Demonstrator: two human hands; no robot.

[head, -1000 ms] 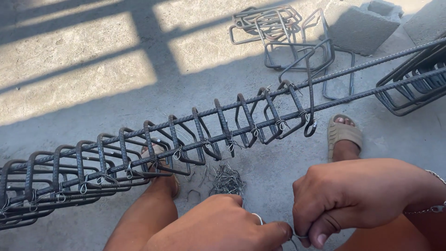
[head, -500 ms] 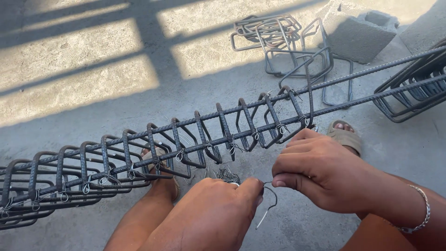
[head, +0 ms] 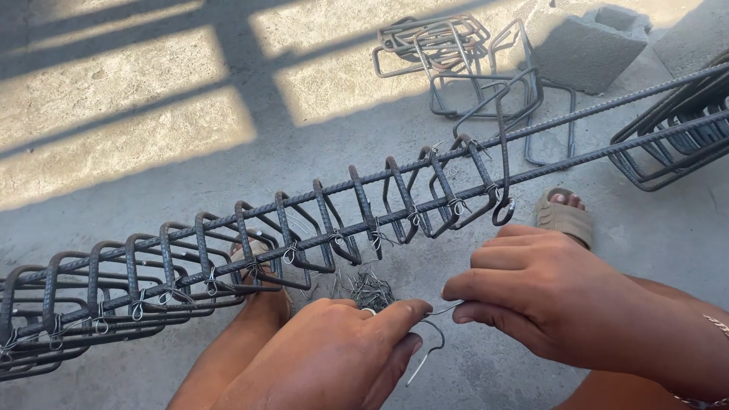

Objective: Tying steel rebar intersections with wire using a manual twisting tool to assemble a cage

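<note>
A long rebar cage [head: 228, 250] of straight bars and bent stirrups, tied with thin wire, runs from lower left to upper right. Below it my left hand [head: 334, 357] and my right hand [head: 547, 292] meet over the floor. Both pinch one thin piece of tie wire [head: 444, 310] between fingertips. A curved metal hook tool [head: 427, 353] hangs under my left fingers. A small pile of cut tie wires [head: 370, 288] lies on the concrete just beyond my left hand. The last stirrup [head: 501, 152] stands loose at the cage's tied end.
Loose bent stirrups [head: 448, 53] are heaped at the back. A grey concrete block [head: 596, 45] sits at the upper right. Another rebar cage [head: 676, 144] lies at the right edge. My sandalled foot [head: 562, 216] rests under the bars; my bare leg [head: 235, 342] is lower left.
My hands rose from the bottom edge and came together. A piece of wire now stretches between their fingertips, and the hook tool has come into sight under my left hand.
</note>
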